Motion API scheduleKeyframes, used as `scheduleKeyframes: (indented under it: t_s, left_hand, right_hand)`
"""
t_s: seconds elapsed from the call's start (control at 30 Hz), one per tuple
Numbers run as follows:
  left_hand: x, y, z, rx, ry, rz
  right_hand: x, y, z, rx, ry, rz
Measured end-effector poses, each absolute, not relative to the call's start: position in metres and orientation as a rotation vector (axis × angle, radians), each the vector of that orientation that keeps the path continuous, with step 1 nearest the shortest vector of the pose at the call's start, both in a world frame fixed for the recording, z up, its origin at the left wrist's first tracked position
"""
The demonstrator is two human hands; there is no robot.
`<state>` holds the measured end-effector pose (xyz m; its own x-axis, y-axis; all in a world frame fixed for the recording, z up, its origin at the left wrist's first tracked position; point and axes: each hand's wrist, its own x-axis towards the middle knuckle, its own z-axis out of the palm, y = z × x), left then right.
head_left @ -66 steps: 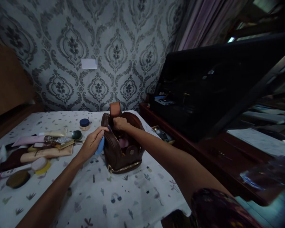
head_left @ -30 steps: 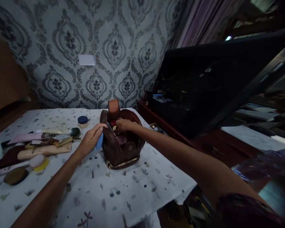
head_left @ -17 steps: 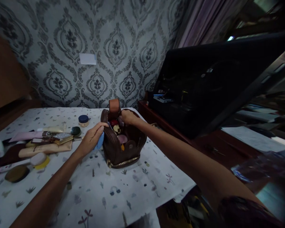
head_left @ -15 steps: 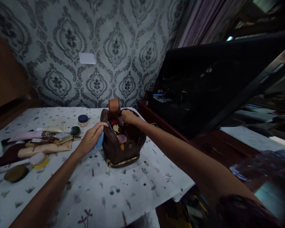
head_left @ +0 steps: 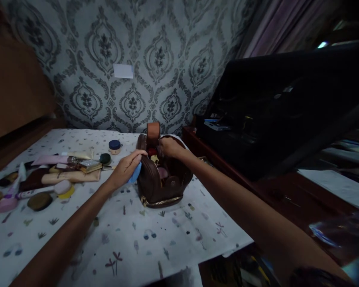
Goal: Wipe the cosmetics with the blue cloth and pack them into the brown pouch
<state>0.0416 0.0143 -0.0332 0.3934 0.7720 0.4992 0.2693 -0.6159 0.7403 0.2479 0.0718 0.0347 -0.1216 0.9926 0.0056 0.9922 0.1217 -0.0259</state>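
Note:
A brown makeup bag (head_left: 155,195) stands unzipped on the patterned cloth, its gold zipper hanging low at the front. My left hand (head_left: 127,169) is closed on the bag's left rim. A light blue soft piece (head_left: 135,173) shows under that hand, against the bag's side. My right hand (head_left: 170,147) reaches into the back of the bag with curled fingers; the fingertips and anything in them are hidden. Inside the opening I see a red item (head_left: 152,152), a gold round item (head_left: 154,159) and a pinkish round one (head_left: 162,172).
Left of the bag lie several cosmetics, among them a beige tube (head_left: 71,176), a navy-lidded jar (head_left: 114,146) and a round brown-topped item (head_left: 40,201). A large black open case (head_left: 272,107) rises at the right. Behind is a wallpapered wall (head_left: 149,91).
The camera has turned slightly left, so everything sits further right in the picture. Both hands keep their places on and in the bag.

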Motion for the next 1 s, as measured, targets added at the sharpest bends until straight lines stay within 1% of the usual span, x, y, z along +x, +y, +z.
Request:
scheduleKeyframes:
  t_s: [0.13,0.2,0.3,0.4,0.53,0.63,0.7,0.8,0.9,1.0]
  left_hand:
    - [0.043,0.014,-0.033,2.11,0.89,1.18]
    - [0.044,0.014,-0.032,2.106,0.865,1.189]
    - [0.045,0.015,-0.036,2.105,0.862,1.21]
    - [0.04,0.014,-0.048,2.096,0.961,1.207]
    - [0.021,0.011,-0.064,2.245,1.153,1.094]
    - [0.0,0.008,-0.066,2.472,1.525,0.854]
    - [-0.014,0.007,-0.063,2.526,1.748,0.728]
    - [-0.031,0.007,-0.057,2.471,1.976,0.656]
    - [-0.044,0.01,-0.058,2.398,2.177,0.575]
    - [-0.052,0.013,-0.065,2.327,2.316,0.486]
  right_hand:
    - [0.238,0.035,0.045,-1.869,-2.266,-0.1]
    - [0.233,0.013,0.041,-1.581,-2.1,-0.134]
    - [0.223,-0.017,0.024,-1.164,-2.009,-0.209]
    - [0.21,-0.038,0.0,-0.874,-2.093,-0.322]
    - [0.194,-0.052,-0.026,-0.776,-2.194,-0.439]
    - [0.187,-0.06,-0.039,-0.803,-2.125,-0.469]
    - [0.181,-0.066,-0.048,-0.754,-2.107,-0.432]
    - [0.167,-0.071,-0.064,-0.626,-2.184,-0.289]
    - [0.148,-0.067,-0.082,-0.568,-2.264,-0.057]
    - [0.13,-0.054,-0.099,-0.598,-2.237,0.227]
